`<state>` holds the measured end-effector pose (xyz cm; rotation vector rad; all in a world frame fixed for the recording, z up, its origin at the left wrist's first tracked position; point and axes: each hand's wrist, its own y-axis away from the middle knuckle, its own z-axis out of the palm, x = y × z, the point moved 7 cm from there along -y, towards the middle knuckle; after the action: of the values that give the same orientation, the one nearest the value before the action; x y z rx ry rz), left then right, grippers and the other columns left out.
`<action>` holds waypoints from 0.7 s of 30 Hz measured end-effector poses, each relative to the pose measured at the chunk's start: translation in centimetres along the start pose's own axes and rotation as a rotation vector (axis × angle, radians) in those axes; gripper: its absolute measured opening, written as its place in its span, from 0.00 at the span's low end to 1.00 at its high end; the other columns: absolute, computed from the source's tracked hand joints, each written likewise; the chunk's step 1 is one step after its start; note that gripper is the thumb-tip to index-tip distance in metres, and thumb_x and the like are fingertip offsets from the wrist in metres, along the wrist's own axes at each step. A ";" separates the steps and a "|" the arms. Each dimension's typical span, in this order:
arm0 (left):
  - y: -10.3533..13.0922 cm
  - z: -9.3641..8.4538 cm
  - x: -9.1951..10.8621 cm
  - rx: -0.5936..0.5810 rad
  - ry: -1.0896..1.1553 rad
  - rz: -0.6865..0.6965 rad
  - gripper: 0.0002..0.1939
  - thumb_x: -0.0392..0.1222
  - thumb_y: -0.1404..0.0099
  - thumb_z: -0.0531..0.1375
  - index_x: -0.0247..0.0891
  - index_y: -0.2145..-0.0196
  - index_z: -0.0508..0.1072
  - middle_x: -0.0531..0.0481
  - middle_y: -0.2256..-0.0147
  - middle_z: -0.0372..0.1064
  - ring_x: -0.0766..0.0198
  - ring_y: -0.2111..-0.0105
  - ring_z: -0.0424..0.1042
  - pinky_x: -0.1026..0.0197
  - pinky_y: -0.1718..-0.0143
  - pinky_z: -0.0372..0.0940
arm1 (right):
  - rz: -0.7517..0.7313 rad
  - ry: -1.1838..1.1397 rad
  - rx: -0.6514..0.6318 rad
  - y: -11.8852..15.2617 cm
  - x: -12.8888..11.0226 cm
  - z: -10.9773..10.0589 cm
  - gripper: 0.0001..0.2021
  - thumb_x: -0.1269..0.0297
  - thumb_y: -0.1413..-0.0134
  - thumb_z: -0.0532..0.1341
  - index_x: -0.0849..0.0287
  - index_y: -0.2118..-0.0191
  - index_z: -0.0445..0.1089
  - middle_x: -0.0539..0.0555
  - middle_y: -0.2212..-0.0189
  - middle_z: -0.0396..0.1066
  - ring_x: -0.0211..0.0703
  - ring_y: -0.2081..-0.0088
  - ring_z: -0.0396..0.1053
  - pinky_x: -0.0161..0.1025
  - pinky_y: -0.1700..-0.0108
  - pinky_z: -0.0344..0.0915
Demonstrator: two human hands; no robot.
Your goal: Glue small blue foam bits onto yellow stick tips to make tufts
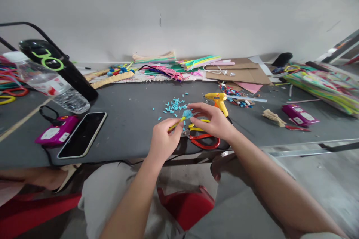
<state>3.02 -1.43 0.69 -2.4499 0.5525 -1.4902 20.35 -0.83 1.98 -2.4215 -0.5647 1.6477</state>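
A white partition (157,0) backs the dark grey tabletop (126,119). Near its front edge, the left hand (165,139) has its grip clamped on one yellow-stemmed blue tuft (187,114); whether the right hand (215,120) touches it, I cannot tell. Scissors (207,147) crowd beneath the right hand, one glue gun (216,98) just beyond. Blue snippets (174,105), too many to count, lie toward the back edge. Near the front edge, leftward: one smartphone (82,135), one purple pack (59,130), two bottles (58,87).

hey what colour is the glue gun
The glue gun is mostly yellow, best seen in the head view.
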 end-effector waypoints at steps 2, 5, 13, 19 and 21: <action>0.0 0.0 0.0 -0.006 -0.008 0.005 0.11 0.44 0.32 0.60 0.38 0.64 0.81 0.47 0.67 0.78 0.63 0.68 0.73 0.63 0.66 0.64 | 0.010 0.012 0.001 0.0 0.1 0.0 0.18 0.62 0.42 0.65 0.57 0.46 0.73 0.57 0.51 0.76 0.47 0.53 0.76 0.48 0.47 0.75; 0.0 0.2 -0.1 -0.012 -0.018 -0.011 0.09 0.43 0.34 0.61 0.38 0.65 0.81 0.48 0.68 0.78 0.63 0.69 0.73 0.63 0.67 0.64 | 0.025 0.035 0.017 -0.1 0.2 -0.1 0.15 0.62 0.43 0.65 0.58 0.50 0.75 0.56 0.57 0.78 0.46 0.57 0.77 0.47 0.50 0.76; 0.0 0.4 -0.3 -0.010 0.006 -0.083 0.14 0.51 0.35 0.63 0.38 0.67 0.80 0.49 0.71 0.78 0.64 0.71 0.73 0.64 0.70 0.63 | 0.033 0.037 0.024 0.0 0.0 0.2 0.12 0.66 0.45 0.65 0.59 0.54 0.75 0.55 0.60 0.78 0.44 0.59 0.77 0.44 0.52 0.76; 0.0 0.3 -0.5 0.006 -0.003 -0.096 0.15 0.53 0.36 0.64 0.38 0.69 0.80 0.49 0.71 0.78 0.63 0.70 0.74 0.63 0.68 0.64 | 0.038 0.047 0.011 0.2 -0.2 0.3 0.12 0.66 0.45 0.65 0.58 0.54 0.75 0.55 0.60 0.78 0.45 0.58 0.77 0.45 0.52 0.76; 0.0 0.3 -0.6 0.012 -0.003 -0.098 0.15 0.53 0.36 0.64 0.38 0.68 0.80 0.49 0.70 0.78 0.63 0.70 0.74 0.63 0.68 0.64 | 0.038 0.043 0.006 0.3 -0.2 0.3 0.12 0.66 0.44 0.65 0.58 0.54 0.75 0.55 0.60 0.78 0.45 0.58 0.77 0.44 0.52 0.76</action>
<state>3.02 -1.21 0.12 -2.5027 0.4278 -1.5214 20.03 -1.19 1.98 -2.4718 -0.5090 1.6048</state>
